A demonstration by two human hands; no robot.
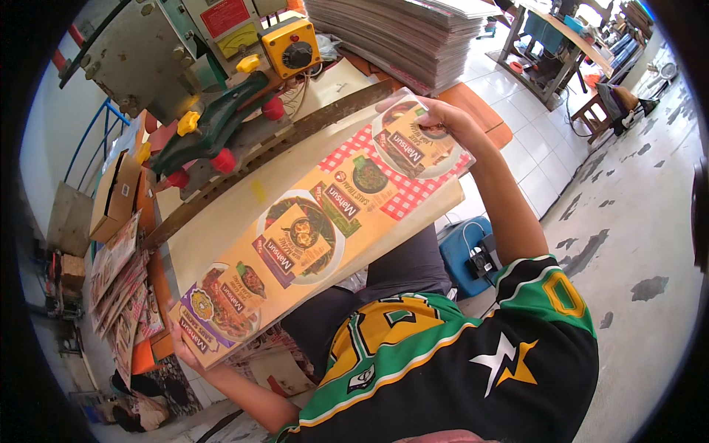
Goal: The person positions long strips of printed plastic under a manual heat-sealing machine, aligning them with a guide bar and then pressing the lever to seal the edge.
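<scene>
A long printed sheet [306, 284] with pictures of food dishes and a red-and-white checked end lies across my lap side, tilted from lower left to upper right. My left hand [185, 345] grips its lower-left end, fingers mostly hidden beneath. At the upper-right end, my right hand [444, 122] closes on the sheet's corner, thumb on top. The sheet looks glossy, and whether it is one layer or several I cannot tell. Beneath and beyond it spreads the pale work surface [214, 221] of a machine, bordered by a dark metal bar [199, 198].
A machine with a dark green clamp arm [214, 122], yellow knobs and red feet stands beyond the sheet. Next to it is a yellow control box [290, 48]. A tall paper stack [399, 40] rises at the back. Printed sheets [122, 288] and a cardboard box [116, 193] lie left.
</scene>
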